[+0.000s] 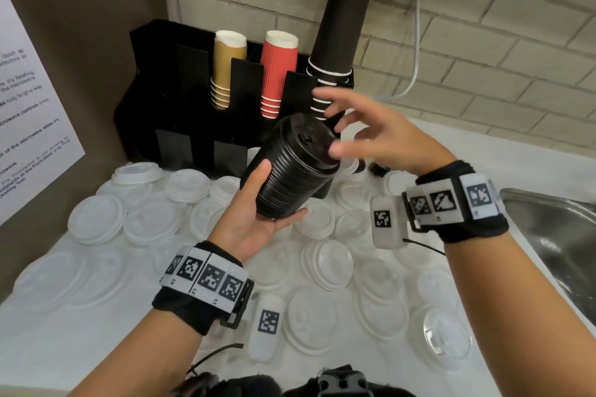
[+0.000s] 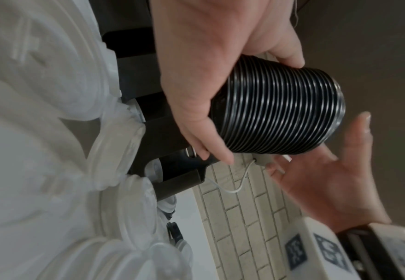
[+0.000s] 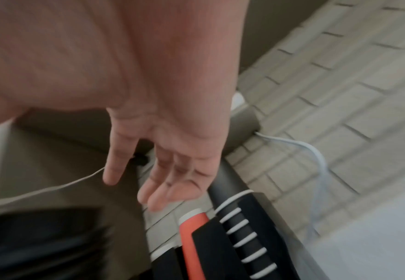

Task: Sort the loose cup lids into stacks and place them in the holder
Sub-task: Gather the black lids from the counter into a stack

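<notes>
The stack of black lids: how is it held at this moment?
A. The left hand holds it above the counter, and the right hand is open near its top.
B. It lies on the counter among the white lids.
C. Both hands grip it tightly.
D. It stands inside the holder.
A: the left hand grips the stack of black lids in the air, while the right hand is open with spread fingers by its top.

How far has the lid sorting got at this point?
Done: one stack of black lids is built. In hand: the left hand holds that stack, with the right hand open beside its top. Left: the stack is not yet in the black holder, and many white lids lie loose on the counter.
</notes>
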{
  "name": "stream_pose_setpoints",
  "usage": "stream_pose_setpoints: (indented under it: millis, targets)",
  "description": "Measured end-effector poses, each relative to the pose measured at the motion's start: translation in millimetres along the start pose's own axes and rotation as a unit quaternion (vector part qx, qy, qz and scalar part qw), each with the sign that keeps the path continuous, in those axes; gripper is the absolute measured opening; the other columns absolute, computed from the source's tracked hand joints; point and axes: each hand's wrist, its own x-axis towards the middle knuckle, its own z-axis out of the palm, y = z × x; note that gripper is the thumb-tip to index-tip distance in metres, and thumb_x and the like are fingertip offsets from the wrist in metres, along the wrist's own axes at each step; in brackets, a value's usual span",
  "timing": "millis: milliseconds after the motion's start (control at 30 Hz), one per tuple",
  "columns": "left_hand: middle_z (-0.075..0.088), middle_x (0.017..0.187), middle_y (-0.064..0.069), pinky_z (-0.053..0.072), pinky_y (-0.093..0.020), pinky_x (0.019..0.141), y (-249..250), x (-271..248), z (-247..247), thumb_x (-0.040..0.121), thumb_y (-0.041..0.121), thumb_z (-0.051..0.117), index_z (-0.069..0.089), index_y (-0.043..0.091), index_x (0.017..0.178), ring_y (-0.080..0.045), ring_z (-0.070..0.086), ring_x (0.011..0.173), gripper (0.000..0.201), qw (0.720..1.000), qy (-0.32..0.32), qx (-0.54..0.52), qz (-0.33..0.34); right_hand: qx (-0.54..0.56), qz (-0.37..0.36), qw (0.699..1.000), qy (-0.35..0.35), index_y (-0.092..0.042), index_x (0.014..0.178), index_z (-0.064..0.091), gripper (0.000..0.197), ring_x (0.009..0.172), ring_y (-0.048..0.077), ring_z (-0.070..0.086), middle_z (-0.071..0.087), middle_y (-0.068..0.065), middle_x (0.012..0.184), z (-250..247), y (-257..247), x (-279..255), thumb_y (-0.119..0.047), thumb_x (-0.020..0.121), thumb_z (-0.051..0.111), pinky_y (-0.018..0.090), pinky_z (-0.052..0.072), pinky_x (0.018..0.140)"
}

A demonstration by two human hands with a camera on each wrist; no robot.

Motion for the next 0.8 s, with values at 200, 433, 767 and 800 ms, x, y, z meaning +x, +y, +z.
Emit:
stream_pose_setpoints:
  millis: [200,433,767,800]
  targets:
    - [0.065,0.128,-0.01,0.057,-0.04,0.08,15,7,-8,0.063,0.055,0.075,0.061,0.022,0.128,-0.028,0.063,0.116,0.074,1.0,0.01,-0.024,0.016,0.049,0.28,0.949,0.138,-0.018,0.108,0.06,0.017,0.078,0.009,0.051,0.055,-0.005,0.091,-18,95,44,-0.014,0.098,0.046,0.024,0.043,0.067]
    - [0.064,0.128,-0.01,0.057,-0.039,0.08,26,13,-15,0.068,0.056,0.07,0.06,0.021,0.129,-0.028,0.061,0.119,0.071,0.999,0.014,-0.015,0.033,-0.175,0.414,0.893,-0.012,0.001,0.13,0.053,0.039,0.096,0.021,0.051,0.057,0.019,0.128,-10,179,72,-0.017,0.096,0.052,0.034,0.044,0.087]
    - [0.064,0.128,-0.011,0.058,-0.04,0.079,27,21,-16,0.065,0.054,0.07,0.054,0.018,0.134,-0.027,0.062,0.117,0.08,0.998,0.044,-0.011,0.035,-0.271,0.403,0.873,-0.043,0.002,0.127,0.054,0.04,0.119,0.033,0.055,0.058,0.019,0.129,-5,211,85,-0.024,0.098,0.051,0.033,0.044,0.09]
    - [0.064,0.129,-0.011,0.058,-0.04,0.08,26,21,-17,0.064,0.055,0.07,0.055,0.018,0.134,-0.027,0.062,0.118,0.08,0.998,0.042,-0.009,0.034,-0.267,0.403,0.875,-0.025,0.004,0.126,0.054,0.041,0.118,0.034,0.055,0.058,0.019,0.128,-6,214,88,-0.026,0.098,0.05,0.035,0.044,0.094]
